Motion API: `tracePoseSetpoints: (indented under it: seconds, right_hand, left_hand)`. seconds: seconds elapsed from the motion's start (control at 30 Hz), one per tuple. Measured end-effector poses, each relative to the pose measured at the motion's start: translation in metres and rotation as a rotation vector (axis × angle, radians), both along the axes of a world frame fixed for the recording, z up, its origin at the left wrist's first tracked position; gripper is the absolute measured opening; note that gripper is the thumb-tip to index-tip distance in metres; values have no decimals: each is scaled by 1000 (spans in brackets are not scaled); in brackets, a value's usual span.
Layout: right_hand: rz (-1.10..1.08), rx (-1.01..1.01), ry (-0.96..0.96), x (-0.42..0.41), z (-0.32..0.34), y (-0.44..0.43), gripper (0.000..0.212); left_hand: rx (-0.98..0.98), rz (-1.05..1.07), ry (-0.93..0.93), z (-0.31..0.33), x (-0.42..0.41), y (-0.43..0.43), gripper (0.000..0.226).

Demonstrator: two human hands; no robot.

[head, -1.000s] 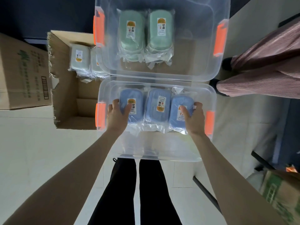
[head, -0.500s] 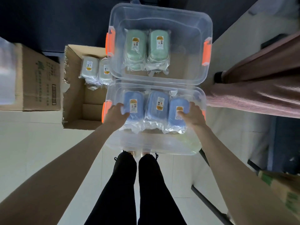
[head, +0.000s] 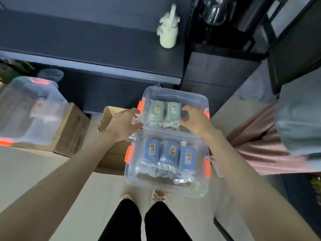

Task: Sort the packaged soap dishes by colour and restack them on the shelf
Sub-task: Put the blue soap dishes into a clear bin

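Seizing bin point(head: 174, 92), green soap dishes point(head: 165, 111) between the fingers: left hand point(head: 122, 123) spread on rim, right hand point(head: 195, 120) curled, hold unclear; next, likely lift to shelf point(head: 104, 37)

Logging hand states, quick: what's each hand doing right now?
Left hand: at the far bin, by its left wall; grip cannot be told.
Right hand: fingers curled beside the green soap dishes; hold cannot be told.

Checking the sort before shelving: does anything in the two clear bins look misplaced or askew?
Colours are not mixed: green soap dishes in the far bin, blue ones in the near bin. Only the right blue dish sits lower, out of line.
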State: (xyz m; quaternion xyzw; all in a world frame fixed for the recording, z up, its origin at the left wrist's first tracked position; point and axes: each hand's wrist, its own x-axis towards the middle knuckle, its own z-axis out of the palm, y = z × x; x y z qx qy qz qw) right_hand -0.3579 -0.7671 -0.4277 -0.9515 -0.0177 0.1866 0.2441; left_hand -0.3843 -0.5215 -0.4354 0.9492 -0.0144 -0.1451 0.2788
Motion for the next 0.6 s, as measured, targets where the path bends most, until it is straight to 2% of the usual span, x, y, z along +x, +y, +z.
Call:
tracePoseSetpoints:
  seconds: [0.3,0.6]
  right_hand:
    - [227,-50,-403,8,182,121,50]
    - [314,-9,-664,-42,288,299,52]
  left_hand:
    - [130,53,-448,172,-6,107,51]
    - [400,113,-729,270,-70,277,60]
